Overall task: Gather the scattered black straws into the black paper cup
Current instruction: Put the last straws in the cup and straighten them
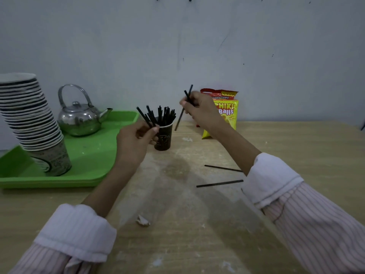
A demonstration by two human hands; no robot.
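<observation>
A black paper cup (163, 138) stands upright on the wooden table, with several black straws (165, 115) sticking out of it. My left hand (136, 139) is just left of the cup and grips a few black straws (145, 116) that point up and left. My right hand (199, 109) is raised to the right of the cup and pinches two black straws (186, 99), one hanging down toward the table. Two more black straws (220, 183) (223, 168) lie flat on the table under my right forearm.
A green tray (92, 155) on the left carries a metal kettle (79, 117) and a tilted stack of paper cups (29, 119). Snack bags (227, 113) lean on the wall behind my right hand. A crumpled paper scrap (143, 221) lies near the front.
</observation>
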